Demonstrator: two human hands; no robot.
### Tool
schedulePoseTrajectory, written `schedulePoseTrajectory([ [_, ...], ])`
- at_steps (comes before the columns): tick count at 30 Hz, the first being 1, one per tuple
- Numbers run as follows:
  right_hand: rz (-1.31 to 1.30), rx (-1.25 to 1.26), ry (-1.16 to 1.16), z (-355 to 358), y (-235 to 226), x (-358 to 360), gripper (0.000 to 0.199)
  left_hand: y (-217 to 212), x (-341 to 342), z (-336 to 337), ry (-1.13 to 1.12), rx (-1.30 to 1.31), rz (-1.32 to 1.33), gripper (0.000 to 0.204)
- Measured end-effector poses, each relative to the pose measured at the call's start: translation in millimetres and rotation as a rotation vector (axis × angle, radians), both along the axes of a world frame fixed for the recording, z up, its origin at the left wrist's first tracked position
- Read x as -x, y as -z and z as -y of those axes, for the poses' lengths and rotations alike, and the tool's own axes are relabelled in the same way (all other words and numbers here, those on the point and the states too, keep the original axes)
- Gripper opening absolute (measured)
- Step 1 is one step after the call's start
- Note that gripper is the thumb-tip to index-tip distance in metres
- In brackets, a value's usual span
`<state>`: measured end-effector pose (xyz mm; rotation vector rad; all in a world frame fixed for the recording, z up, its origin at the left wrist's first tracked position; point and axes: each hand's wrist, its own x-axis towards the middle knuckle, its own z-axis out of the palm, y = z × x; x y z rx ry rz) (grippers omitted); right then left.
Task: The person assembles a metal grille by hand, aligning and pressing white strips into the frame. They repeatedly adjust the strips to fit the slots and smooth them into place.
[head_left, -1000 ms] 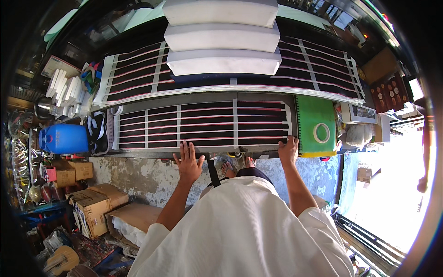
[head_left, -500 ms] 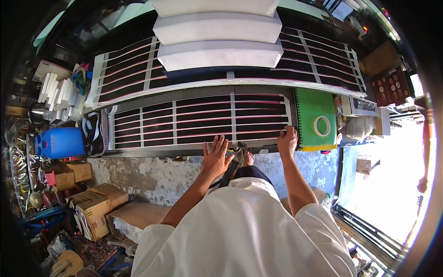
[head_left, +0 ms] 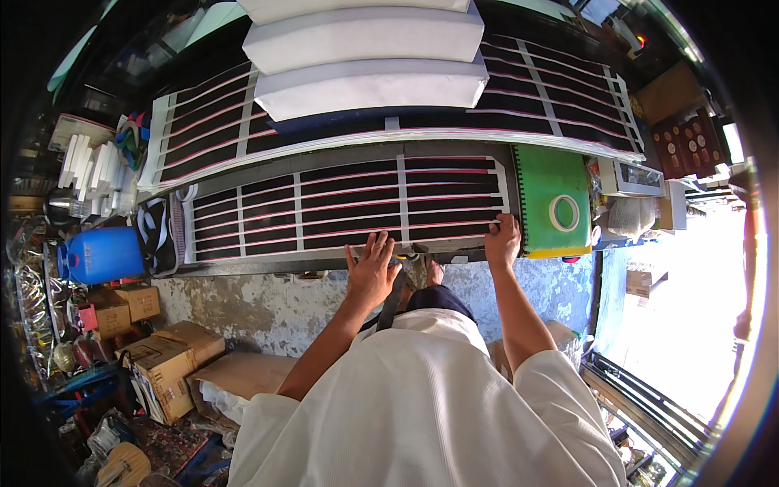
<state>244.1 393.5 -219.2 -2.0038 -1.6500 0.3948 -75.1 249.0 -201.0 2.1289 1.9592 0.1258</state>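
Two hands on the near edge of a black sheet w/ pink stripes [head_left: 341, 207], which lies flat on the bench [head_left: 268, 266]. Left hand [head_left: 372, 268] is spread, fingers fanned, palm down on the sheet's front edge approx. at mid-length. Right hand [head_left: 503, 241] sits at the sheet's near right corner, fingers curled over the edge; can't tell if it pinches the sheet or just presses it. Just right of the right hand: green spiral-bound pad [head_left: 552, 199] w/ a white tape ring [head_left: 564, 213] lying on it. Beyond both hands, a 2nd larger striped sheet [head_left: 560, 101] lies further back, w/ white folded stacks [head_left: 369, 49] on top. Far left of the left hand, off the bench end: blue plastic jug [head_left: 101, 254]. Below the left hand, on the floor: cardboard boxes [head_left: 166, 365].
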Motion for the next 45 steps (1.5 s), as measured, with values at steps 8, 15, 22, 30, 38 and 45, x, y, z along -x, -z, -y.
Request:
schedulePoseTrajectory([
  [8, 0.006, -0.352, -0.296, 27, -16, 41, 0.02, -7, -6, -3, 0.009, -0.009, -0.011, 0.066],
  [15, -0.243, -0.188, -0.627, 48, -17, 118, 0.019, -8, -13, -11, 0.055, -0.037, 0.054, 0.058],
  [22, -0.24, -0.144, -0.593, 44, -11, 129, 0.026, -2, -6, -33, -0.063, -0.192, 0.329, 0.041],
  [30, -0.271, -0.172, -0.588, 46, -8, 126, 0.027, 4, -6, -54, -0.098, -0.337, 0.37, 0.024],
  [38, -0.285, -0.161, -0.572, 45, -6, 121, 0.028, 9, -4, -60, -0.059, -0.311, 0.37, 0.019],
  [45, -0.306, -0.155, -0.556, 46, -6, 120, 0.03, -2, -10, -63, -0.033, -0.258, 0.344, 0.025],
])
